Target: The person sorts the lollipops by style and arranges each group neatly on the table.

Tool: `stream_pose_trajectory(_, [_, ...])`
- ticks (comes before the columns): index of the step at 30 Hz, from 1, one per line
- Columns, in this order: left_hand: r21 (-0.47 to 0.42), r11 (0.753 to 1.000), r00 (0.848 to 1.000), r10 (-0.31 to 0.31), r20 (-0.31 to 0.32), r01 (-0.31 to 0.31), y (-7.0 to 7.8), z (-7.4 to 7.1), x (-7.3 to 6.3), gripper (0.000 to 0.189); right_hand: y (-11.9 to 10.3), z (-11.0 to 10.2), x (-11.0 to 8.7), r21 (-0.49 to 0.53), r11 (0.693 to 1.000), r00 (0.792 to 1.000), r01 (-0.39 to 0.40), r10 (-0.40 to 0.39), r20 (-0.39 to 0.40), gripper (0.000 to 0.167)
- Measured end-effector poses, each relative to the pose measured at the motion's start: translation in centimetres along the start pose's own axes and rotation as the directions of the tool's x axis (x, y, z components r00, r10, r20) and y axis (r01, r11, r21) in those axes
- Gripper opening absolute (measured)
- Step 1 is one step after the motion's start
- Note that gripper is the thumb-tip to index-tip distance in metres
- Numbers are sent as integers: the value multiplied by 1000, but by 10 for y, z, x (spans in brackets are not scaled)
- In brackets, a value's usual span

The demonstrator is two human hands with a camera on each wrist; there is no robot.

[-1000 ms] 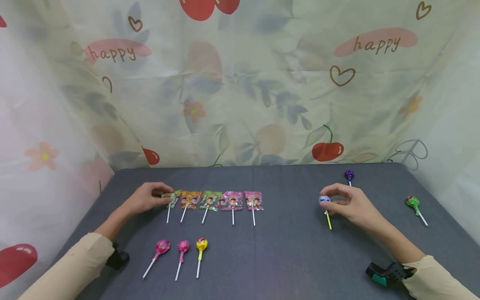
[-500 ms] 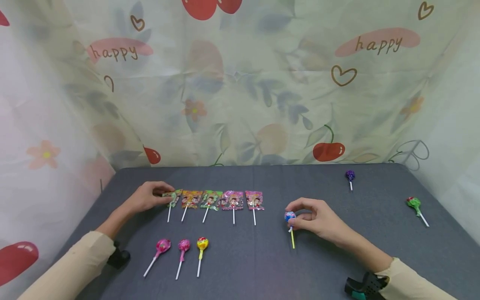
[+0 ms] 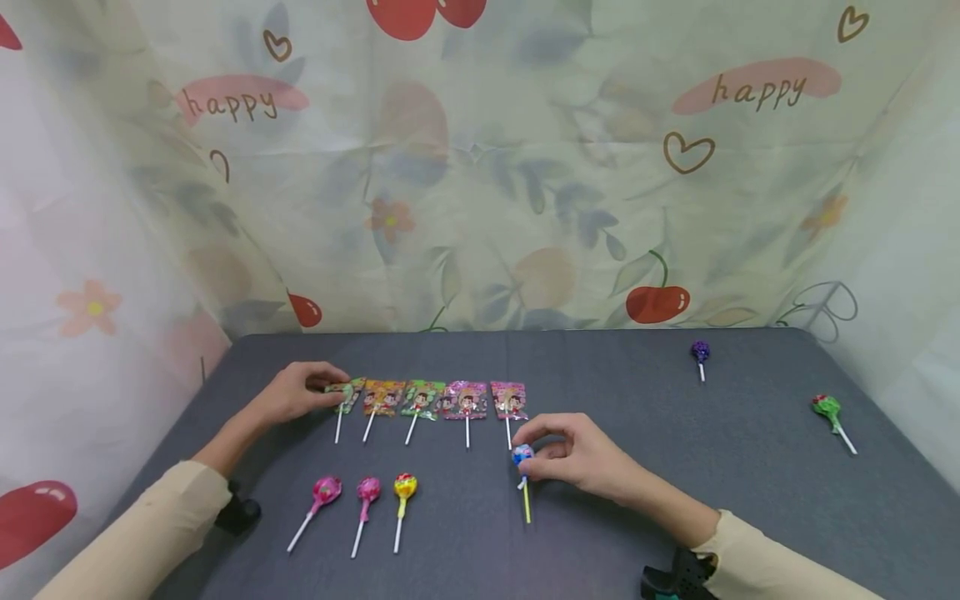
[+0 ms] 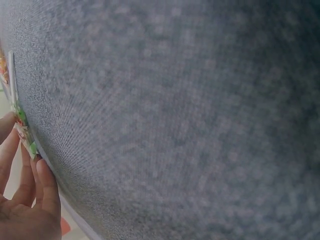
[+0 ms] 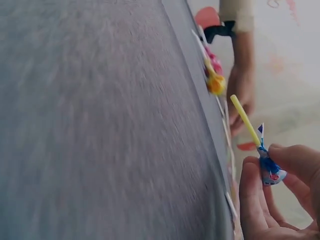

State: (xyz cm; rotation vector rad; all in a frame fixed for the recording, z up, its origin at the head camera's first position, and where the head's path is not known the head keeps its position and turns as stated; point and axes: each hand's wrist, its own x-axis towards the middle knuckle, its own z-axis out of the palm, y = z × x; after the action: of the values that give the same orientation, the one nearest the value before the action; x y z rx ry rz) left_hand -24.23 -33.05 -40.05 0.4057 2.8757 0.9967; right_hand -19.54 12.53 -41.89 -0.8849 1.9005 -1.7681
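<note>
My right hand point(image 3: 581, 458) pinches a blue-wrapped lollipop point(image 5: 270, 172) by its round head, its yellow stick point(image 3: 527, 502) pointing toward me. It is just in front of the pink flat lollipop point(image 3: 509, 400) at the right end of a row. On the left, my left hand point(image 3: 302, 393) pinches the wrapper of a green flat lollipop point(image 3: 352, 395), the leftmost of that row; its white stick point(image 4: 12, 75) shows in the left wrist view. Beside it lie an orange flat lollipop point(image 3: 383, 397), another green one point(image 3: 422, 398) and another pink one point(image 3: 463, 401).
Nearer me lie two pink round lollipops point(image 3: 326, 492) and a yellow round lollipop point(image 3: 404, 487). A purple lollipop point(image 3: 701, 352) lies at the back right, and a green round lollipop point(image 3: 828, 407) by the right edge. A printed curtain point(image 3: 480, 192) hangs behind the dark table point(image 3: 600, 367).
My right hand has carried the blue lollipop leftward and a little nearer me, from below the purple lollipop to beside the row. My left hand stays on the green wrapper.
</note>
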Motion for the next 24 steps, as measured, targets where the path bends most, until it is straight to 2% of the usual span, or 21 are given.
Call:
stream_pose_trajectory(6, [1,1000,1000,4,-1,-4,0,0,0,29,1,21,14,5,1000,999,-30,30,40,27])
stream_pose_trajectory(10, [-1,1000,1000,6,-2,-6,2,0,-1,28,1,36,25,-24,1000,998,-12,13,64,25])
stream_pose_trajectory(16, [-6,1000,1000,8,-3,-8,3,0,-1,28,0,56,41,-134,990,995,44,-31,99,18])
stream_pose_trajectory(24, [-12,1000,1000,25,-3,-25,0,0,0,28,-4,70,54,-230,973,994,27,-3,105,14])
